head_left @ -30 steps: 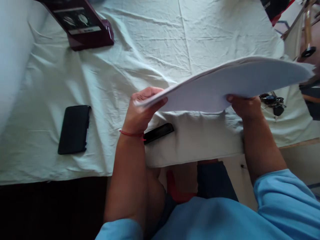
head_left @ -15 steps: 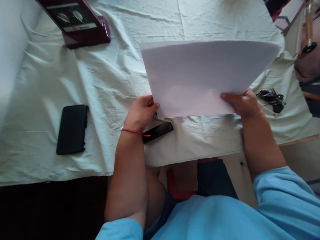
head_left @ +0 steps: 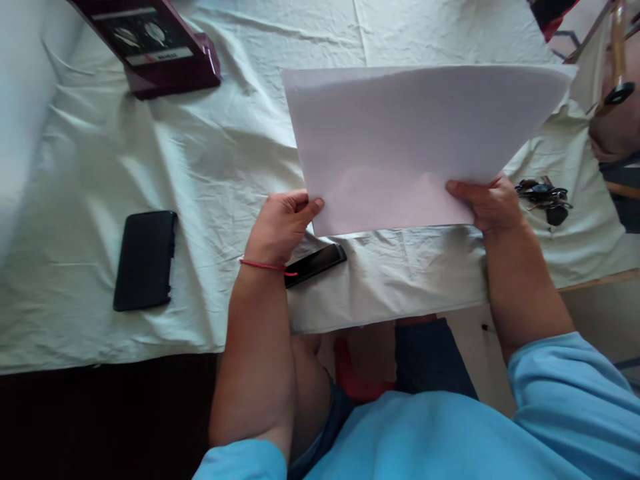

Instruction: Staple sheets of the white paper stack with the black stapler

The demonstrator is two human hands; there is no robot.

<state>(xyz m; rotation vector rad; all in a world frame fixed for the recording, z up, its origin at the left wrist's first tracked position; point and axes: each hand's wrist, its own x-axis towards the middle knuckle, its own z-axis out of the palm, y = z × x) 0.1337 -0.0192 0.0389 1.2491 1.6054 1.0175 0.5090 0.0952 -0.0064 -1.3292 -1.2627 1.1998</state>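
A blank white sheet of paper [head_left: 400,147] is held up over the table, its far edge curving at the right. My left hand [head_left: 285,220] pinches its near left corner, thumb on top and fingers curled. On the right side, my right hand [head_left: 490,203] grips the near right edge, thumb on top and the other fingers partly hidden beneath. A dark, glossy oblong object [head_left: 320,260] lies on the cloth just below my left hand, partly covered by my wrist with its red string bracelet.
The table wears a wrinkled pale green cloth [head_left: 220,160]. At left lies a black phone-shaped case [head_left: 145,260]. A maroon stand with a picture panel [head_left: 175,77] stands at the back left. A bunch of keys [head_left: 550,200] lies right of my right hand.
The paper's far edge has moved slightly farther from me and its right end extends more to the right. Both hands keep hold, the left thumb now reaching further over the corner.
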